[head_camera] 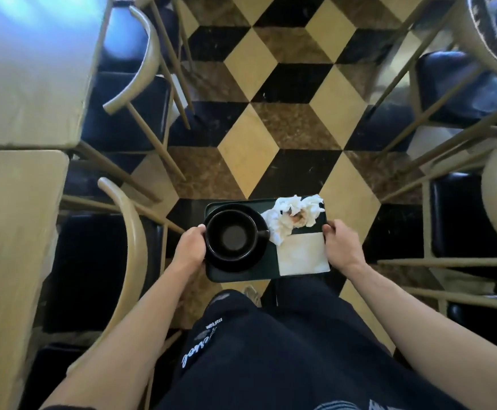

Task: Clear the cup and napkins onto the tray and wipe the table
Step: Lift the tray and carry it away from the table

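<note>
I hold a dark green tray [241, 275] level over the floor, in front of my waist. My left hand [189, 248] grips its left edge and my right hand [342, 247] grips its right edge. A black cup [231, 235] stands on a black saucer [259, 258] on the tray's left half. Crumpled white napkins [296, 214], stained in the middle, lie at the tray's far right corner. A flat pale square napkin [302, 254] covers the near right part.
Two light wooden tables [13, 220] line the left side, with curved-back chairs [129, 232] and dark seats beside them. More chairs [463, 90] stand on the right. A checkered tile aisle [271, 113] runs ahead between them.
</note>
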